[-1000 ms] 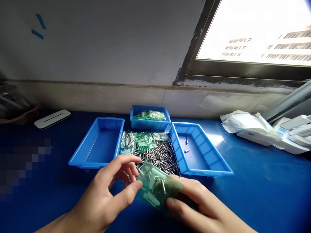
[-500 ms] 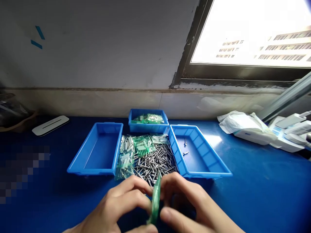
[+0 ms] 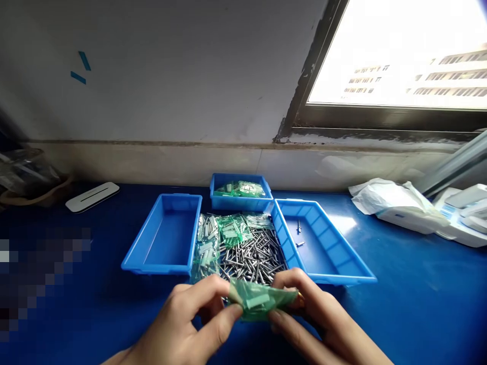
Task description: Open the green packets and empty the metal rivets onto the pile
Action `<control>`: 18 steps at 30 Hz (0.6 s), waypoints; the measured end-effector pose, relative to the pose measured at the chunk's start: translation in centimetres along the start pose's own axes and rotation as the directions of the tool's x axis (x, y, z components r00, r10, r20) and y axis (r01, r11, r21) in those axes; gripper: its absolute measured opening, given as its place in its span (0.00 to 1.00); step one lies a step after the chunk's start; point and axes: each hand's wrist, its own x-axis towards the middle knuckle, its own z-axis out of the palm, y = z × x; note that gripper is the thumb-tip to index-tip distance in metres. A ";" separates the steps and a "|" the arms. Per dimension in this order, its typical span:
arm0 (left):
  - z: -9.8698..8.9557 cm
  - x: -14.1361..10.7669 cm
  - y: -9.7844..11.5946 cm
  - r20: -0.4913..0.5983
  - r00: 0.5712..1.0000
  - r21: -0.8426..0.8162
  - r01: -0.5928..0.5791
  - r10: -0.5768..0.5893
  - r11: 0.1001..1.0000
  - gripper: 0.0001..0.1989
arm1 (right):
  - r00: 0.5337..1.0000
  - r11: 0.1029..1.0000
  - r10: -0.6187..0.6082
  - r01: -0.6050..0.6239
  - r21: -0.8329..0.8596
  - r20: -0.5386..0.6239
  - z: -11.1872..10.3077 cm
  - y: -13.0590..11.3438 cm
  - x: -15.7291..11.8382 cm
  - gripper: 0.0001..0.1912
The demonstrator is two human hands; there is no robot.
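Observation:
Between my hands is a green plastic bag (image 3: 258, 301) with a pale strip-like piece showing through it. My left hand (image 3: 194, 317) pinches its left end between thumb and fingers. At the other end, my right hand (image 3: 315, 319) grips the bag with thumb below and fingers above and behind. Just beyond my hands lies a heap of metal rivets (image 3: 254, 256). Along the heap's left and far sides are several small bags, some green (image 3: 233, 229), some clear (image 3: 208, 226), with white and metal parts inside.
A blue bin (image 3: 162, 268) stands left of the heap. Another blue bin (image 3: 342, 278), at the right, holds two loose rivets (image 3: 299, 226). Behind, a smaller blue bin (image 3: 241, 204) contains green bags. A white flat device (image 3: 92, 196) lies at left; white plastic wrapping (image 3: 395, 205) is at right.
The green bag has turned from edge-on and upright to lying broadside, its face now visible. My right hand has shifted onto its right end. The whole view has swung slightly left.

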 end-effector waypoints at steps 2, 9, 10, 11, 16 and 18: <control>-0.2 0.1 0.5 -0.012 1.000 0.063 -0.021 0.022 0.998 0.10 | 0.998 0.996 -0.048 0.046 -0.072 -0.031 0.0 0.1 0.3 0.05; 0.1 -0.6 0.4 -0.205 0.967 0.011 -0.150 0.149 0.989 0.09 | 0.959 0.950 -0.283 0.280 -0.135 -0.008 -0.2 1.3 0.1 0.16; 0.1 -0.8 0.2 -0.206 0.963 0.032 -0.171 0.174 0.985 0.12 | 0.964 0.957 -0.266 0.264 -0.123 0.002 -0.2 1.0 0.1 0.18; 0.2 -0.9 0.0 -0.200 0.961 0.056 -0.186 0.193 0.981 0.16 | 0.973 0.966 -0.232 0.233 -0.110 0.017 -0.3 0.6 0.2 0.19; 0.1 -0.4 -1.2 -0.056 0.891 0.253 -0.424 0.450 0.870 0.21 | 0.995 1.000 -0.010 0.010 0.001 0.100 -1.1 -1.7 0.5 0.15; 0.1 0.0 -1.5 0.026 0.817 0.331 -0.551 0.576 0.766 0.14 | 0.990 0.997 0.030 -0.040 0.071 0.140 -1.2 -2.0 0.7 0.21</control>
